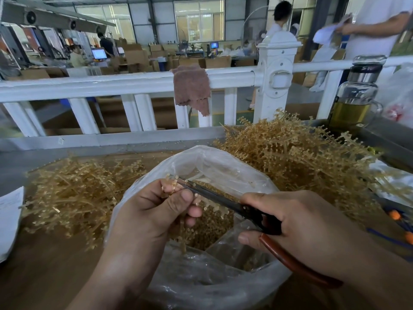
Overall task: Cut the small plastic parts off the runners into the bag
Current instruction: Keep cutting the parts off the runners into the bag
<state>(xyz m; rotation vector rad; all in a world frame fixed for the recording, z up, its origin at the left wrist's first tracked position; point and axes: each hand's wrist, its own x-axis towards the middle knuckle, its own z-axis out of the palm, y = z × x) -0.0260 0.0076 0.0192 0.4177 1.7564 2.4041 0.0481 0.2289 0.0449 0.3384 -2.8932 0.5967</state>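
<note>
Head view: left hand (156, 211) pinches a runner (215, 208) above the bag (223, 162). Right hand (301, 222) grips scissors (223, 200), blade tips at the runner.

1. Bag (223, 166) was thin clear plastic film, glossy and crinkled.
2. Runners (290, 157), heaped toward the worktop's far right and left edges, were translucent amber plastic, faintly shiny, knobbly.
3. Scissors (223, 199) had dark matt metal blades; the handle sleeve was red-brown, smooth, glossy.
4. Worktop (44, 265) showed brown wood grain, matt.
5. Cloth (192, 88) was pinkish-brown towelling with a rough nap.
6. Railing (89, 83) was white, smooth, semi-gloss; material not determinable.
7. Bottle (355, 92), far right edge, was clear glass with a polished metal collar.
8. Paper (9, 220), left edge, was white and matt.
</note>
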